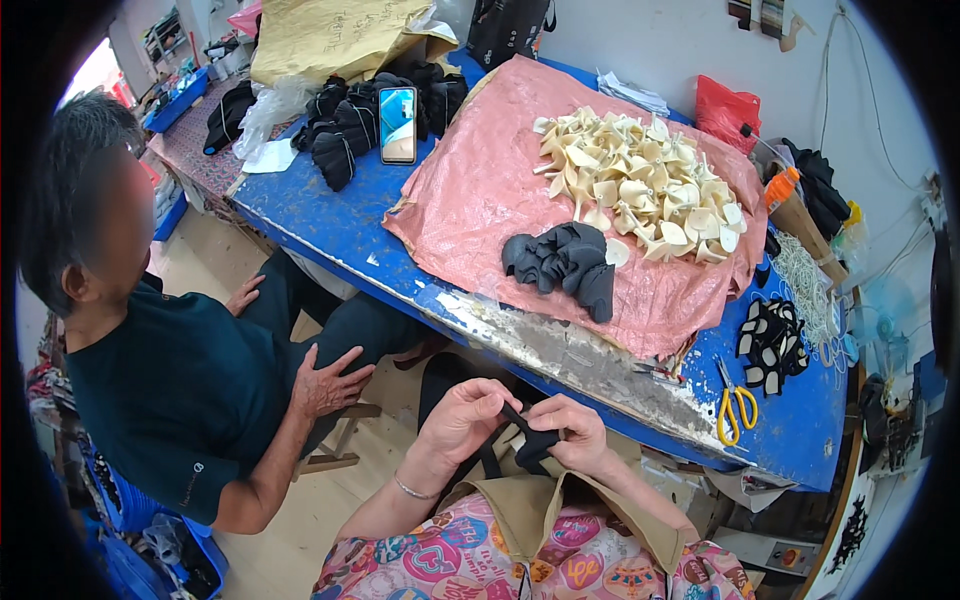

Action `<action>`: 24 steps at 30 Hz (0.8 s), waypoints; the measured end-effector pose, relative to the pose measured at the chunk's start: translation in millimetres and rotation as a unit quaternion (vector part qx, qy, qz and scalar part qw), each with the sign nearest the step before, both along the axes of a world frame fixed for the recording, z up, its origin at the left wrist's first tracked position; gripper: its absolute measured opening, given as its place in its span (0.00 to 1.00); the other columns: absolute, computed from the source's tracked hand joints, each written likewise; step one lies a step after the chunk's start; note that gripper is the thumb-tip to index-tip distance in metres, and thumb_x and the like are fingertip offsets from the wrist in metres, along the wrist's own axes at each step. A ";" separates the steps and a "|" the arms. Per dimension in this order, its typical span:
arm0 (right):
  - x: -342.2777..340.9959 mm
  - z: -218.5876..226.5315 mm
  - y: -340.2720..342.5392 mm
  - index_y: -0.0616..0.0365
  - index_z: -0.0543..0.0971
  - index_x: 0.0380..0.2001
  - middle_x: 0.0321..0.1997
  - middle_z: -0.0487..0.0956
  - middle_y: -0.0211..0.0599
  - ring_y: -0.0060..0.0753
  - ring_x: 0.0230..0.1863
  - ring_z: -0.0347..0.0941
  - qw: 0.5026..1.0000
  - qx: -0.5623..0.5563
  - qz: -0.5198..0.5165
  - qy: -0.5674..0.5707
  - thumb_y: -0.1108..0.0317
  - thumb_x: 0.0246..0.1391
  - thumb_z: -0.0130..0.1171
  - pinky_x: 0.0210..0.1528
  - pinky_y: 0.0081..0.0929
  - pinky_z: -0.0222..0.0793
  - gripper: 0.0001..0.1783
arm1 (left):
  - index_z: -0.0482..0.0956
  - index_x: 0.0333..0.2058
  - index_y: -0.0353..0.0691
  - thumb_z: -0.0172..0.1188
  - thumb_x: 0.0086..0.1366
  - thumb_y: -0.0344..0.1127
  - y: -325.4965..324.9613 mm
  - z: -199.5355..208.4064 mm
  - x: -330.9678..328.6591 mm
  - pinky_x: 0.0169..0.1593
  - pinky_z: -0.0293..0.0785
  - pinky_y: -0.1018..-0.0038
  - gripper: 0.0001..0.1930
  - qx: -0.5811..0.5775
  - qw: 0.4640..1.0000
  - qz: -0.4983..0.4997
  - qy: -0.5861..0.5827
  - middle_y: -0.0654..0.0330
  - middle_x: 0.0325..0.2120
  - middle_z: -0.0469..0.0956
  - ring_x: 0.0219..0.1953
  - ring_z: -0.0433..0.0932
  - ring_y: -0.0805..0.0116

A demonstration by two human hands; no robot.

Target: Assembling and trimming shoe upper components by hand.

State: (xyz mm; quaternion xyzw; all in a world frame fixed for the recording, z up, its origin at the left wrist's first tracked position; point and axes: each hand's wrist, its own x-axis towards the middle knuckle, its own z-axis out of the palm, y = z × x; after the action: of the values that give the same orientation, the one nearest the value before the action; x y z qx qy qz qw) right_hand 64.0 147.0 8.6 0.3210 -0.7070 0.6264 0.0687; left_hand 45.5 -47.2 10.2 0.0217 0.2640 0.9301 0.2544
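My left hand (462, 418) and my right hand (574, 432) are close together over my lap, near the table's front edge. Between them is a small black fabric piece (538, 446) with a pale part beneath it, pinched by the fingers of both hands. Beyond my hands, a pile of dark grey fabric pieces (562, 264) lies on a pink sheet (450, 215). Behind it is a large heap of cream, curved foam-like pieces (640, 185). Yellow-handled scissors (737, 405) rest on the blue table (790, 445) to the right.
Black-and-cream pieces (772, 345) and a tangle of white cord (803, 285) lie at the right. A phone (398, 125) leans against tied black bundles (345, 130) at the back left. A seated person (190, 370) is on my left, hands on their legs.
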 end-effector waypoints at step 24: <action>9.7 -2.9 -20.9 0.64 0.75 0.40 0.40 0.74 0.32 0.19 0.41 0.70 0.927 -0.198 -0.034 -0.318 0.89 0.42 0.55 0.40 0.16 0.68 0.18 | 0.76 0.39 0.35 0.55 0.62 0.33 0.2 -20.7 1.4 0.45 0.72 0.72 0.10 0.001 0.994 0.087 -0.073 0.54 0.34 0.78 0.36 0.76 0.68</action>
State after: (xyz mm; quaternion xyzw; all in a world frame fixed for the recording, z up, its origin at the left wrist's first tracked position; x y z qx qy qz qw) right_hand 73.7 126.0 5.7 0.0611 -0.5639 0.8200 -0.0765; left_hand 46.9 -47.0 -10.5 -0.0691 0.2450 0.9480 0.1909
